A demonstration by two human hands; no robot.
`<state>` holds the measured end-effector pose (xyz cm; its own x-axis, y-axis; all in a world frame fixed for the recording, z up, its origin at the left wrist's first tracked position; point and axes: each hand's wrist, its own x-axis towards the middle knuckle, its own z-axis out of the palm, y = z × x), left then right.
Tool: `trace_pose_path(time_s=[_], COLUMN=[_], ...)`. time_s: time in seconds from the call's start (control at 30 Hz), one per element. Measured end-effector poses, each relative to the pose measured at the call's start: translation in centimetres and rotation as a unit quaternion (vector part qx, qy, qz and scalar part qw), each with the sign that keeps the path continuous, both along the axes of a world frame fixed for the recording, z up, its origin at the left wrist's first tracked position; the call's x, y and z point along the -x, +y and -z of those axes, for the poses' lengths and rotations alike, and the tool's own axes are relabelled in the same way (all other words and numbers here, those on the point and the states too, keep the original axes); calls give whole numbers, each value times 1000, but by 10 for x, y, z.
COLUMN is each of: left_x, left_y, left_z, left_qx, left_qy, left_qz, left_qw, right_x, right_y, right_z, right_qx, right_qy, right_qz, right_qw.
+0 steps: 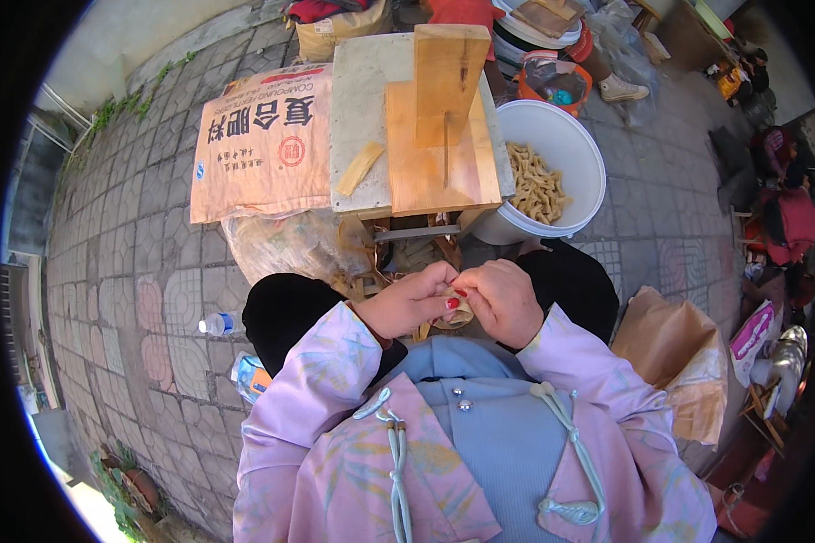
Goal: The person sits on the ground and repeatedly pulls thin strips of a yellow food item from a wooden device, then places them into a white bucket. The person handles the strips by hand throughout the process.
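Over my lap, my left hand (407, 302) and my right hand (506, 298) meet with their fingertips closed around a small pale tan strip (463, 314). It looks folded or twisted, possibly dried husk; most of it is hidden by my fingers. Just beyond my hands stands a small workbench (363, 95) with a grey top. A flat wooden board (407, 176) lies on it, and an upright wooden block (451, 75) rises from the board. A loose tan strip (360, 167) lies left of the board. To the bench's right, a white bucket (587, 163) holds many twisted tan pieces (536, 186).
Left of the bench, a printed woven sack (261, 163) lies over a clear plastic bag (292, 248). Two plastic bottles (221, 324) are on the paving by my left leg. A brown paper sack (665, 360) is at my right. Another person's shoe (623, 88) shows beyond an orange container (553, 78).
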<state>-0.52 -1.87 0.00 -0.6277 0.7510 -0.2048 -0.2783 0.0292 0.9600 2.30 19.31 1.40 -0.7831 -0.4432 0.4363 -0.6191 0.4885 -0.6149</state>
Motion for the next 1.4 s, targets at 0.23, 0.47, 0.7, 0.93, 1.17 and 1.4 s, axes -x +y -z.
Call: trace_pose_path(time_s=[0.23, 0.47, 0.7, 0.93, 1.17, 1.4], left_x=[-5, -3, 2, -2, 9, 3], left_y=[8, 14, 0, 2, -34, -22], left_z=[-12, 6, 27, 8, -30, -44], left_qx=[127, 90, -208, -79, -206, -110], left_qy=[501, 301, -110, 6, -143, -119], left_qz=[-144, -239, -191, -186, -138, -128], left_qw=[844, 919, 953, 979, 958, 978], right_x=[18, 4, 12, 13, 1, 10], right_y=[8, -8, -4, -3, 9, 7], right_z=[13, -12, -18, -14, -53, -55], right_qx=[449, 60, 107, 280, 125, 92], right_qy=[-596, -170, -99, -427, -320, -78], right_qz=[-13, 63, 39, 4, -53, -33], right_qw=[666, 982, 989, 860, 938, 992])
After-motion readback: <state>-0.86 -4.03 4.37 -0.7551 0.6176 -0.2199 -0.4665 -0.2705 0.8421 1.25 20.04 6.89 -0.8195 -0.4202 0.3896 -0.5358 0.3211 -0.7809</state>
